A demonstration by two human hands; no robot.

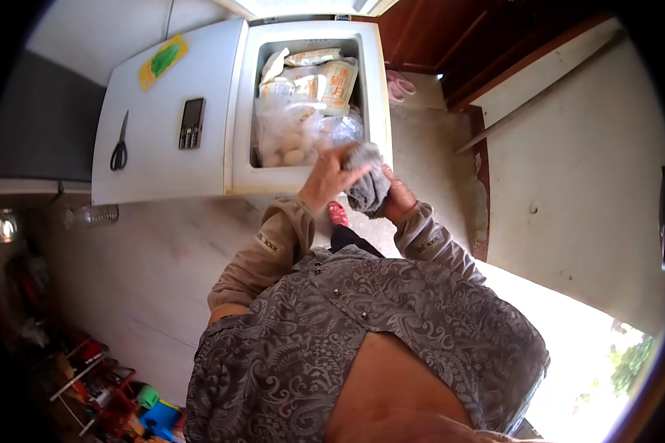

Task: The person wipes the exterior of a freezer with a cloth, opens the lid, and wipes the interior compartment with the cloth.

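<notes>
The left hand (pixel 331 176) and right hand (pixel 399 195) both hold a grey cloth (pixel 368 181), near the front corner of the open freezer (pixel 380 96) with eggs (pixel 294 156) inside

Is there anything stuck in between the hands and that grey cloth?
No, nothing that I can see. The left hand has its fingers at the grey cloth, and the right hand holds its other side. The chest freezer's white rim is close by, but it isn't between them.
</notes>
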